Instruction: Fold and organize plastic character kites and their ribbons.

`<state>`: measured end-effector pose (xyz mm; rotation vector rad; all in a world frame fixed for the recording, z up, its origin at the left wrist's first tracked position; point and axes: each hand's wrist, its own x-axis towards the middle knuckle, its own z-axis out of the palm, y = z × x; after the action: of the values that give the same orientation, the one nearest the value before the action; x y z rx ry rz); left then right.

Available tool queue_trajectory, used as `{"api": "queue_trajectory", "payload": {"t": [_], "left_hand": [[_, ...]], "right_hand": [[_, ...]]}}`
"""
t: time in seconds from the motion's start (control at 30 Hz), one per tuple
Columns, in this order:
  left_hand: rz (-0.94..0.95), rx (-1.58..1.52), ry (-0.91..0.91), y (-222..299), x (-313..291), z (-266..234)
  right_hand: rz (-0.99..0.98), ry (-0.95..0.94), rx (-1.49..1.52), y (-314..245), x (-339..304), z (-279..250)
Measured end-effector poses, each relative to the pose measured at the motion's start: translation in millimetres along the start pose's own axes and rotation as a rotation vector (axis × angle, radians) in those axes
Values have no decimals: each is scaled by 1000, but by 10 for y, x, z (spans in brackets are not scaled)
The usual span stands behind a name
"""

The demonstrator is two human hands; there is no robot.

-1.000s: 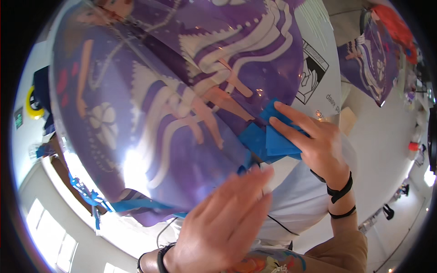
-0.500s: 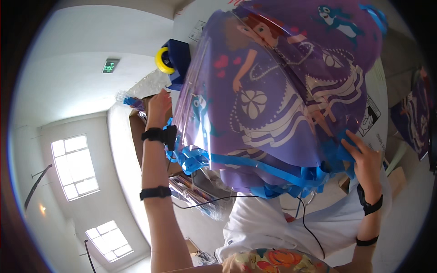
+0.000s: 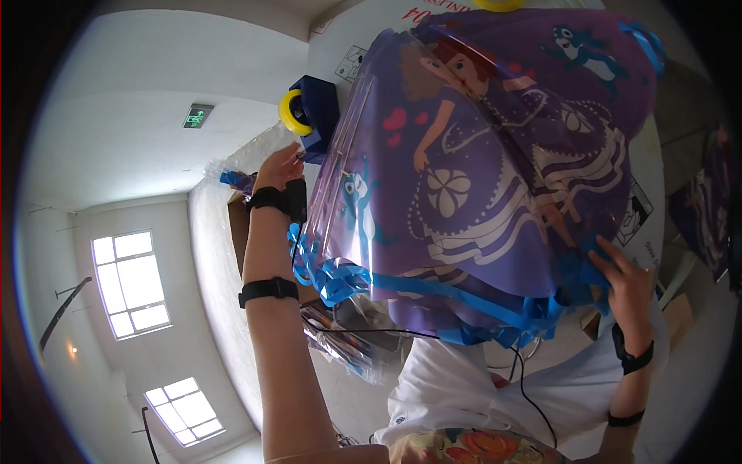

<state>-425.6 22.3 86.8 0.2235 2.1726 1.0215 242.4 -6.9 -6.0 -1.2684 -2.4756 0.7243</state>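
Note:
A large purple plastic cover (image 3: 495, 263), printed with a figure in a gown, spreads before me in glossy folds. Blue ruffled trim (image 3: 464, 298) runs along its near edge. My right hand (image 3: 630, 290) grips that trim at the near right corner, its thumb hidden. On the left, my left hand (image 3: 280, 168) is at the lower end of a dark blue tape dispenser (image 3: 318, 116) with a yellow tape roll (image 3: 293, 113). Its fingers are bent together; whatever they pinch is too small to make out.
Under the cover lies a white printed board or box (image 3: 645, 182). Clear-wrapped items (image 3: 344, 340) sit below on the left, by my left forearm. More purple printed plastic (image 3: 699, 205) hangs at the right. A black cable (image 3: 371, 331) runs from my left wrist across my lap.
My left hand has moved up to the tape dispenser, its fingers drawing together. The view has shifted slightly, and a yellow ring has come into sight at the top. My right hand stays at the trim.

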Motion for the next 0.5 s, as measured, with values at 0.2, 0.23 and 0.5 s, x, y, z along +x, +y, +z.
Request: {"api": "queue_trajectory", "payload": {"t": [0.2,0.23,0.5], "left_hand": [[49,72,-3,35,-27,-181],[23,-24,-38,-57,-43,-169],[-23,-356,-168,-556,14,-31]], "right_hand": [[-6,-1,-19,-8,5,-19],[2,-9,-18,-22,11,-32],[58,-45,-8,-19,-29,-18]]}}
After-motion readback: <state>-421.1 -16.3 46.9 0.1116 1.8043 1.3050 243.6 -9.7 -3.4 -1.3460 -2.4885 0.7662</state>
